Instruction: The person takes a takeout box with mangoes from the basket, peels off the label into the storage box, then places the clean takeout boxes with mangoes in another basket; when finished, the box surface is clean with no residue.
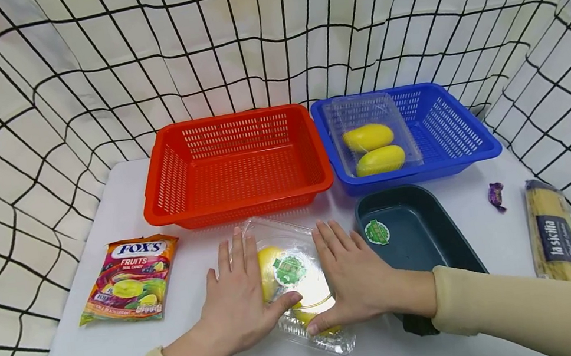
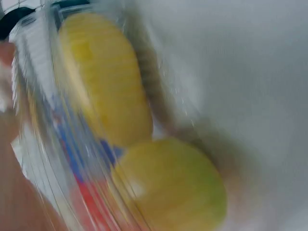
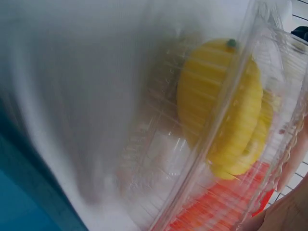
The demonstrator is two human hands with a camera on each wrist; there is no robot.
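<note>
On the bench (image 1: 189, 285), the left hand (image 1: 244, 299) and right hand (image 1: 356, 276) rest straight fingers (image 1: 238, 254) on a clear fruit box (image 1: 309, 283); probably light, slick and easily dented, it's best held by its rims.

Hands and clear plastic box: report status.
Left hand, right hand: touching clear plastic rectangular box, one each side. Yellow oval fruit inside. Dark teal plastic tray close at right.

A clear plastic box (image 1: 313, 263) of yellow fruit (image 1: 267, 260) lies aslant on the table (image 1: 186, 291).
</note>
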